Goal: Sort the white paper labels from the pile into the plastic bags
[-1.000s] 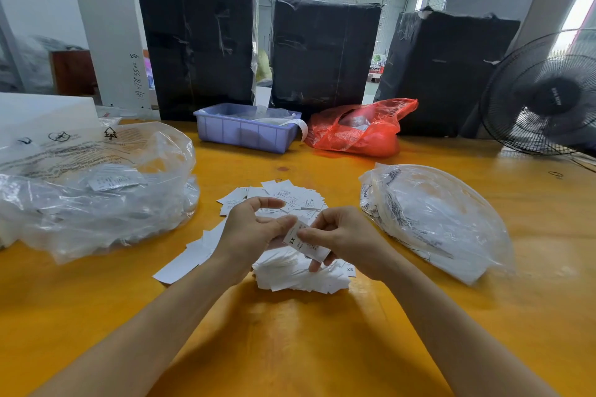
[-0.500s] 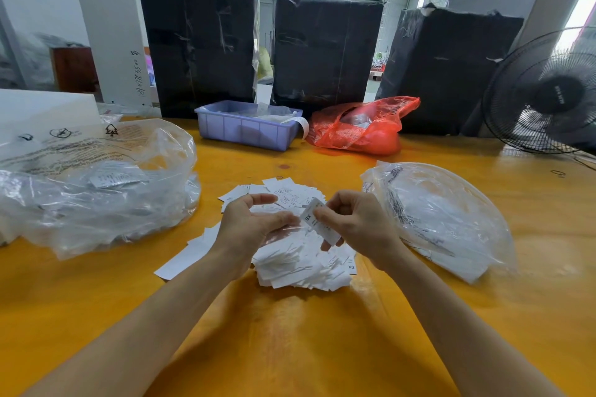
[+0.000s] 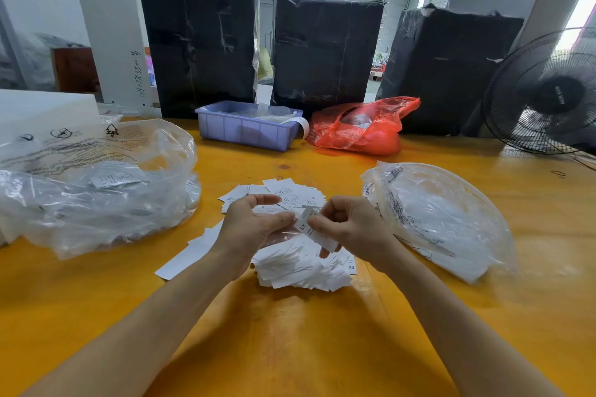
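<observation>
A pile of white paper labels (image 3: pixel 300 267) lies on the yellow table (image 3: pixel 290 348), right in front of me. Just above the pile, my right hand (image 3: pixel 351 227) pinches a small stack of labels (image 3: pixel 314 230) printed XS. My left hand (image 3: pixel 250 226) is curled beside it, thumb tip touching the same stack. A large clear plastic bag (image 3: pixel 96 187) lies to the left with a few labels inside. Another clear plastic bag (image 3: pixel 442 216) lies to the right.
A lilac plastic bin (image 3: pixel 248 130) and a red plastic bag (image 3: pixel 364 129) sit at the table's far side, before three black wrapped bales (image 3: pixel 325 48). A black fan (image 3: pixel 548 90) stands at the far right. A white box (image 3: pixel 45 113) is at far left.
Both hands rose slightly above the pile. The right hand drew the XS stack away to the right, then brought it back against the left thumb.
</observation>
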Demonstrator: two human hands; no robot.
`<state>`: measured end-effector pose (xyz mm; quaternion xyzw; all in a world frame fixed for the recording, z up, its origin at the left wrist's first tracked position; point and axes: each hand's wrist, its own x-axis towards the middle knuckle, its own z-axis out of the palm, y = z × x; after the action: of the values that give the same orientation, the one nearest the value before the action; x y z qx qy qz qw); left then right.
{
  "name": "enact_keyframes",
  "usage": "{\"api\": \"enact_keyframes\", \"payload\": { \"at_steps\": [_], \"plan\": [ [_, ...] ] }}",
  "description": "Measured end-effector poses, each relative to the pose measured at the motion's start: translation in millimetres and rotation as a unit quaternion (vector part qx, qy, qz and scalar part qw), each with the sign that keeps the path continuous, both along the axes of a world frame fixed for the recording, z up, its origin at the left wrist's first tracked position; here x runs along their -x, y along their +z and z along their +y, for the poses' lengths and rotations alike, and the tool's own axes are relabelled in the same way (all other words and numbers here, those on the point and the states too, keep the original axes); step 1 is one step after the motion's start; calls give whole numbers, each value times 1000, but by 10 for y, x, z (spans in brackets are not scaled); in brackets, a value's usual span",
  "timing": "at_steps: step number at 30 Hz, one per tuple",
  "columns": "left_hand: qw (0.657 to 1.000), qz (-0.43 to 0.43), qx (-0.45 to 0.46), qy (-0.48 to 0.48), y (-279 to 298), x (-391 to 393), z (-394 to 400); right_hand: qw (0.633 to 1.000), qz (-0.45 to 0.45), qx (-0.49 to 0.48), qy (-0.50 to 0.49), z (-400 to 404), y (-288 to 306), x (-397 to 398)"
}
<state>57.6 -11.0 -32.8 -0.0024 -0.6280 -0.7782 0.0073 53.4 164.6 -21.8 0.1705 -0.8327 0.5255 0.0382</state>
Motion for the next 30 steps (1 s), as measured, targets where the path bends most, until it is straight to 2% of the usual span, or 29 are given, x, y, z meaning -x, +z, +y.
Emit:
{"api": "enact_keyframes", "payload": {
  "at_steps": [8,14,18,30],
  "plan": [
    [1000,4,4,20,-14,11,-3,1000,2,-13,16,-3,-9,3],
    [999,18,26,24,-38,6,14,994,-77,-2,77,12,21,-27],
    [999,23,37,27,-34,2,20,991,-107,-5,82,14,23,-29],
    [994,75,49,69,-24,-55,73,995,-85,27,51,-28,26,-28]
  ]
}}
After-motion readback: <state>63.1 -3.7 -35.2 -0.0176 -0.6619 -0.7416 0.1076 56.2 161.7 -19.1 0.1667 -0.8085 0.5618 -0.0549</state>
